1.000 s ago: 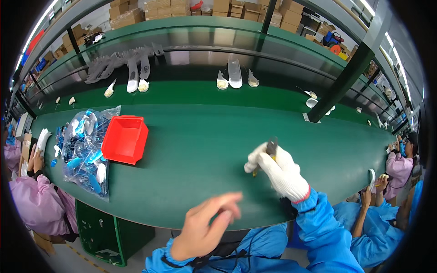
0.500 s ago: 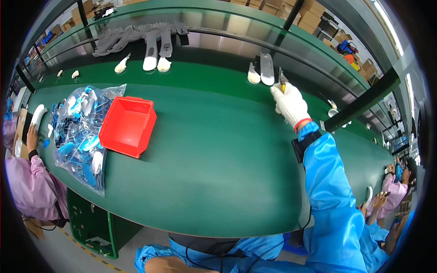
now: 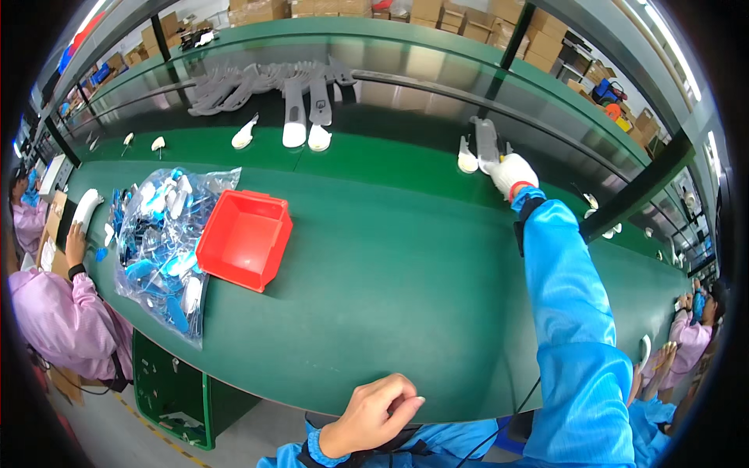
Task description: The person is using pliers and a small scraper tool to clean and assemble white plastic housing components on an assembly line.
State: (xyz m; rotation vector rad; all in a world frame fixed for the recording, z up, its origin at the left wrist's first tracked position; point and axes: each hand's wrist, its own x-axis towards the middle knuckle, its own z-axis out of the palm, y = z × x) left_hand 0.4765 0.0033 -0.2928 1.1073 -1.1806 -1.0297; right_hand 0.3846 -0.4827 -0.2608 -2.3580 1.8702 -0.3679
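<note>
My left hand, bare, is over the near table edge with its fingers curled and nothing seen in them. At the far right my right hand, in a white knit glove, reaches onto the back strip. Its closed fingertips are at the lower end of a long grey plastic shell. What they grip is hidden. A thin grey tip pokes up just behind the glove. Left of the shell lies a small white part with a round end.
A red bin stands left of centre, beside a clear bag of blue and white parts. Grey shells and white pieces line the back strip. A co-worker's hand rests at the left edge. A dark post stands right.
My left hand has come into view at the near edge. My right hand has moved onto the grey shell's lower end; a yellow-handled tool seen by it before is now mostly hidden. The view has shifted.
</note>
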